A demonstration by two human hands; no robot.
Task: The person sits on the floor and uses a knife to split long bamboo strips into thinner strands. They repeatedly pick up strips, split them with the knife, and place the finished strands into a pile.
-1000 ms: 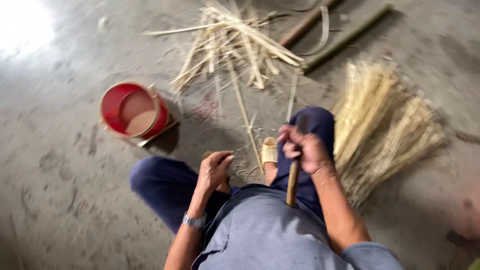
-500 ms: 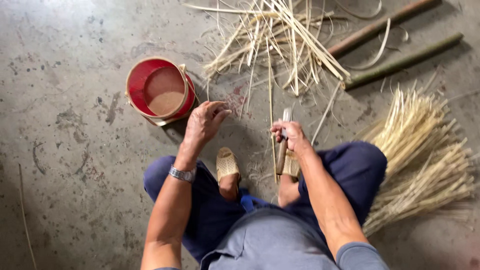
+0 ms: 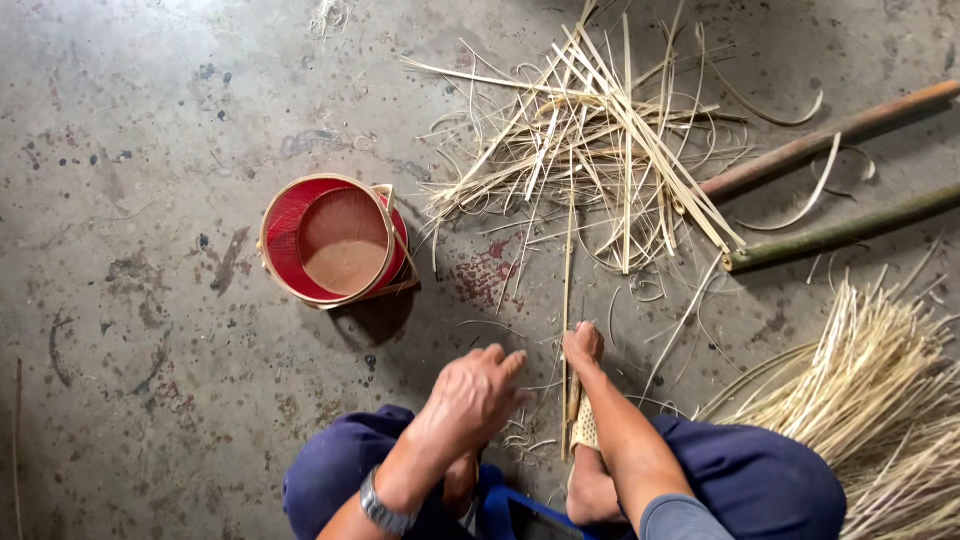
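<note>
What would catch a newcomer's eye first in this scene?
The red round basket stands out on the grey concrete floor, left of centre. Right of it lies a tangled heap of pale bamboo strips. At the bottom, the right hand pinches one long strip, with the left hand beside it.

The right hand (image 3: 583, 345) hides the part of the thin bamboo strip (image 3: 568, 280) it grips, so its fingers cannot be seen well. The left hand (image 3: 472, 398) covers one foot. The bundle of pale sticks (image 3: 880, 400) runs off the lower right edge. Two bamboo poles (image 3: 830, 140) are cut off at the right edge.
</note>
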